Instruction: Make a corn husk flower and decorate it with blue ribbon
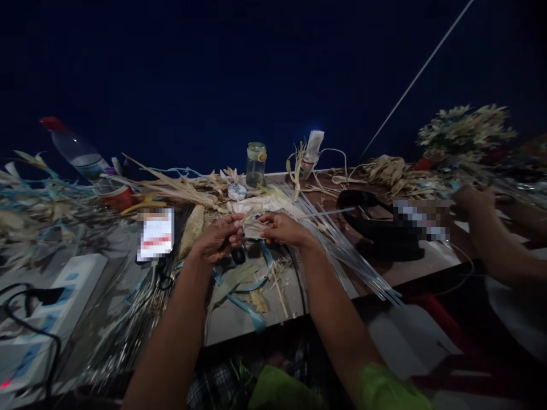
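Note:
Near the middle of the table, my left hand (220, 236) and my right hand (280, 229) are close together, both with fingers closed on a small pale piece of husk (253, 229) between them. A thin stick (327, 213) extends rightward from beside my right hand; whether I grip it is unclear. Below my hands lie a loose leaf (233, 282), blue ribbon (245, 310) and dry scraps (280, 285). White husks (256, 203) are heaped just behind them.
A clear bottle (255, 165) stands at the back. On the left are a phone (156, 234), thin wires (128, 336) and a power strip (55, 319). Clear rods (350, 256) and a black object (371, 222) lie right. Another person's hand (474, 199) is far right.

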`<state>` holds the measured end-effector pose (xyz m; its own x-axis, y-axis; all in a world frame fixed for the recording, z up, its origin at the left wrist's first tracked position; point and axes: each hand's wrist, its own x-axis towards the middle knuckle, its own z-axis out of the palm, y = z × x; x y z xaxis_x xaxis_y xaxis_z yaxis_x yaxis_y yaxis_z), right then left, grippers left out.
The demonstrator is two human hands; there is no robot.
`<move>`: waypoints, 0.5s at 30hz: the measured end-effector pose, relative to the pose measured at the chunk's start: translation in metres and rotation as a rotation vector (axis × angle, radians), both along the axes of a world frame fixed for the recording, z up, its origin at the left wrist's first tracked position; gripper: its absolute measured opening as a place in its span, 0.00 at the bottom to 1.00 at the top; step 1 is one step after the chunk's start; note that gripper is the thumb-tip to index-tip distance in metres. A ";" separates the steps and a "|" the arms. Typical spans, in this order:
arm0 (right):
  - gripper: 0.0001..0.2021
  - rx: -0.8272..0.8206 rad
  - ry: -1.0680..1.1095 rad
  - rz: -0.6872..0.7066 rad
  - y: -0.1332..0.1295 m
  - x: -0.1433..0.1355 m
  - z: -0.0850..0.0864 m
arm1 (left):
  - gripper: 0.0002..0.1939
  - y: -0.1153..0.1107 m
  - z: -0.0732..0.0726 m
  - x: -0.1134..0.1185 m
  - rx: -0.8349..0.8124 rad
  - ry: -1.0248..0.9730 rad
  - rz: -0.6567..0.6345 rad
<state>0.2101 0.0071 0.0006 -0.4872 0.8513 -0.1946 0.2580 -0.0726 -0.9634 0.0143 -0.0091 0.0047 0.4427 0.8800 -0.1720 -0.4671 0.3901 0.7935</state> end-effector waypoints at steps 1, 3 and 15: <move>0.21 -0.004 -0.017 0.026 0.000 0.002 -0.001 | 0.17 0.000 -0.001 0.000 -0.004 0.042 -0.023; 0.21 -0.006 -0.052 0.098 0.000 0.006 -0.001 | 0.17 0.000 -0.002 -0.001 -0.013 0.135 -0.066; 0.22 0.420 -0.055 -0.133 -0.005 0.005 0.008 | 0.09 0.003 -0.012 0.001 0.024 0.372 -0.087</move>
